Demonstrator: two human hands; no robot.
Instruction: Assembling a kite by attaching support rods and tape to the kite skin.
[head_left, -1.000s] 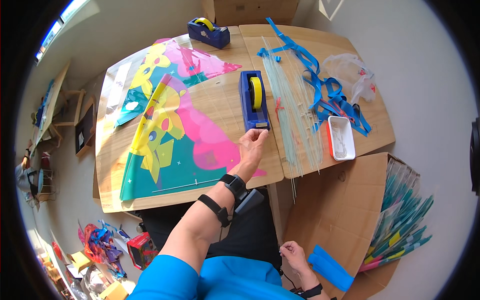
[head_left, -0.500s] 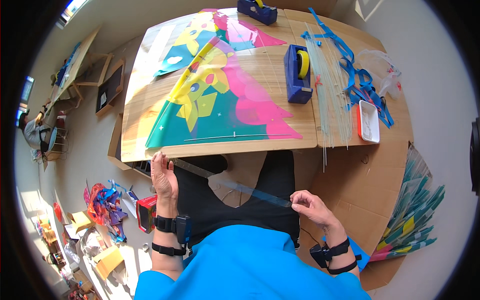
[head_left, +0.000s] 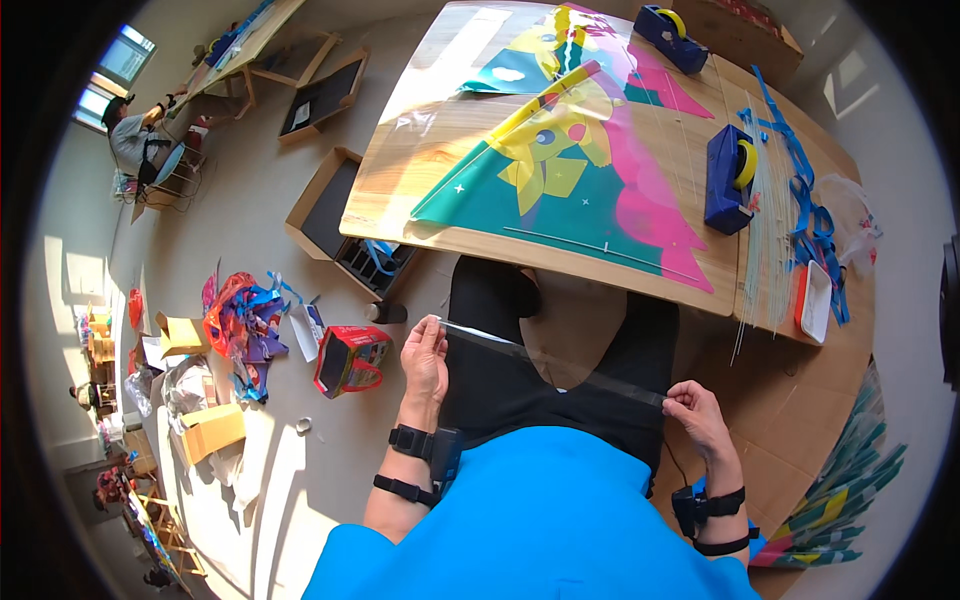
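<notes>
A narrow clear plastic strip [head_left: 565,372] is stretched across above my lap. My left hand [head_left: 427,362] pinches its left end between thumb and fingertips, and my right hand [head_left: 697,415] pinches its right end, slightly lower. Beyond the hands, on the wooden table [head_left: 380,205], lies a teal, yellow and pink printed triangular sheet [head_left: 500,190] like a kite sail. Its left edge is rolled or folded over. A thin pale rod [head_left: 570,248] rests along its near edge. Neither hand touches the table.
Two blue tape dispensers [head_left: 728,185] stand on the table, beside thin clear rods [head_left: 765,210], blue ribbon [head_left: 815,215] and a white-and-red tray [head_left: 815,302]. Another printed sheet [head_left: 500,72] lies farther back. A red bag [head_left: 352,358] and cartons [head_left: 213,432] sit on the floor. A person [head_left: 145,140] sits far left.
The view has turned left, so the table shifts right in it. My left hand has moved away from the table's edge, and the strip now spans more level between both hands.
</notes>
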